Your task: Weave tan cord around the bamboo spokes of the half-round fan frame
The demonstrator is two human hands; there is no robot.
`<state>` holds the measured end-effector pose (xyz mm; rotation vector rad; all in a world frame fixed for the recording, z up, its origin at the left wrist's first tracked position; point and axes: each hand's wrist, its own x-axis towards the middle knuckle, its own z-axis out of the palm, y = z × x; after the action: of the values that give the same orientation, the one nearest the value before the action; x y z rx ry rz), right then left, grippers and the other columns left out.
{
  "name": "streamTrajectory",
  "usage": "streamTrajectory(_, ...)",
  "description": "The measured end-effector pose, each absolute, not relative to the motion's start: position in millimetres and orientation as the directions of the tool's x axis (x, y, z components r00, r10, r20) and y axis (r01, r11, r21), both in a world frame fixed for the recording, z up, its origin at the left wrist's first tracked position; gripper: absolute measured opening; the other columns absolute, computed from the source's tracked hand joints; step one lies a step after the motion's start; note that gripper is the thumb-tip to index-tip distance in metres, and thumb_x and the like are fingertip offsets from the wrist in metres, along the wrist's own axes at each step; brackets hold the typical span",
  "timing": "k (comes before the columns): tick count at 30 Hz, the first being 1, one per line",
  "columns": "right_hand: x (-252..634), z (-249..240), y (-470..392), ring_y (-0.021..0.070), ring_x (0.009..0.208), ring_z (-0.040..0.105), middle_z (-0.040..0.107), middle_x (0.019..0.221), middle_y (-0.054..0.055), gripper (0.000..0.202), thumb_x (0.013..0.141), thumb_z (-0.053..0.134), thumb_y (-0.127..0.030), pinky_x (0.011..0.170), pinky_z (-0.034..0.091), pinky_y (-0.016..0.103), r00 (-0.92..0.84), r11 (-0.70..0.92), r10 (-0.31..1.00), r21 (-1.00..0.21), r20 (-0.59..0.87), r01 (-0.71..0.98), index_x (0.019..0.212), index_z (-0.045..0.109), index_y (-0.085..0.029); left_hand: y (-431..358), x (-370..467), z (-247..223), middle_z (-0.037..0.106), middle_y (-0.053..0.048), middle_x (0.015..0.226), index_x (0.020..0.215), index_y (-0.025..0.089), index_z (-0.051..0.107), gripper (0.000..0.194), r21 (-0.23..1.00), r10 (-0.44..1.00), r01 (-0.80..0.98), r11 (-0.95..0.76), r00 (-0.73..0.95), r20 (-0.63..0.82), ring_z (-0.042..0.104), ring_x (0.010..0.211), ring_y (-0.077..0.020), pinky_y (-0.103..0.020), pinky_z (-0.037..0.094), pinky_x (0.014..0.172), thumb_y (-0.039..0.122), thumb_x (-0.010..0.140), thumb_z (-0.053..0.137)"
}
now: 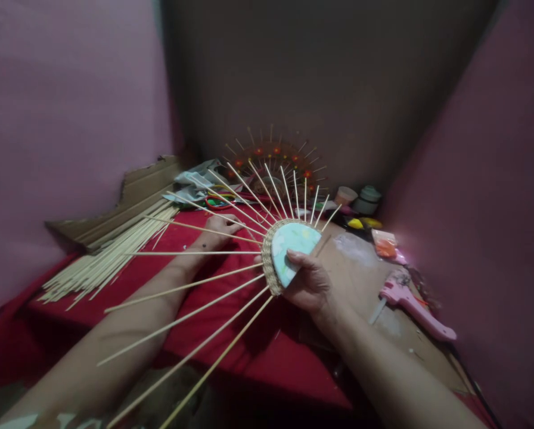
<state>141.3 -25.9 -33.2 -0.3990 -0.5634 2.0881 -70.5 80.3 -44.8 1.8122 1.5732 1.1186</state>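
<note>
Right hand [309,280]: thumb pressed on the pale blue half-disc [296,241], clamping it above the red-covered table [267,357]; the other fingers are mostly hidden beneath. Left hand [222,227]: fingers curled, below the fanned sticks [231,252]; whether they pinch a strand cannot be told. Done: sticks set around the curved edge, with a woven band [269,262] at their bases. Judged partway: outer stick lengths remain bare, without the orange-red flowers seen on the rayed piece [276,156] behind
</note>
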Motion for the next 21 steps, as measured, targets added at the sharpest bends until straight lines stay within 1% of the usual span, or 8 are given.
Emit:
streamTrajectory(4,144,-33,-22,0.0225,0.078,0.067,0.072,0.072,0.006,0.024,0.062,0.055,-0.012,0.08,0.052,0.042,-0.526,-0.47,0.849,-0.542,-0.06,-0.697,0.085,0.059,-0.016,81,-73,-47,0.054,0.0,0.049,0.062,0.014,0.065,0.024,0.819,0.969,0.54,-0.193,-0.026,0.245,0.047,0.046,-0.0125,-0.022,0.033,0.043,0.038,0.061,0.063)
streamTrajectory(8,147,-35,-20,0.0236,0.079,0.067,0.072,0.074,0.008,0.025,0.062,0.054,-0.012,0.079,0.052,0.044,-0.556,-0.471,0.831,-0.562,-0.023,-0.68,0.087,0.059,-0.015,81,-77,-46,0.048,0.003,0.043,0.062,0.015,0.064,0.025,0.842,0.969,0.509,-0.175,-0.06,0.238,0.041,0.04,-0.0108,-0.021,0.029,0.038,0.04,0.063,0.062)
streamTrajectory(13,146,-35,-20,0.023,0.075,0.067,0.072,0.076,0.009,0.024,0.064,0.053,-0.013,0.078,0.052,0.044,-0.562,-0.471,0.826,-0.575,-0.023,-0.669,0.088,0.058,-0.013,79,-80,-37,0.053,0.001,0.046,0.058,0.015,0.064,0.021,0.868,0.97,0.466,-0.172,-0.072,0.231,0.044,0.043,-0.011,-0.021,0.033,0.04,0.035,0.056,0.069)
streamTrajectory(16,146,-34,-20,0.0239,0.077,0.067,0.072,0.075,0.01,0.024,0.064,0.053,-0.013,0.077,0.052,0.045,-0.554,-0.473,0.831,-0.579,-0.044,-0.664,0.087,0.058,-0.014,74,-82,-29,0.051,0.002,0.045,0.059,0.014,0.062,0.021,0.891,0.973,0.42,-0.17,-0.073,0.22,0.044,0.04,-0.0102,-0.021,0.033,0.039,0.034,0.057,0.07)
streamTrajectory(18,146,-34,-19,0.0245,0.079,0.067,0.072,0.074,0.01,0.024,0.063,0.053,-0.012,0.078,0.053,0.045,-0.545,-0.475,0.836,-0.571,-0.056,-0.669,0.087,0.058,-0.013,71,-87,-23,0.049,0.002,0.044,0.062,0.013,0.062,0.021,0.918,0.974,0.36,-0.164,-0.089,0.208,0.043,0.038,-0.0091,-0.021,0.033,0.038,0.033,0.059,0.069)
streamTrajectory(21,146,-35,-16,0.024,0.08,0.067,0.072,0.074,0.009,0.023,0.064,0.052,-0.012,0.078,0.053,0.044,-0.524,-0.47,0.849,-0.55,-0.067,-0.69,0.086,0.059,-0.013,70,-97,-18,0.049,0.003,0.047,0.069,0.012,0.062,0.02,0.975,0.975,0.182,-0.128,-0.156,0.157,0.043,0.037,-0.0071,-0.018,0.032,0.036,0.027,0.059,0.07)
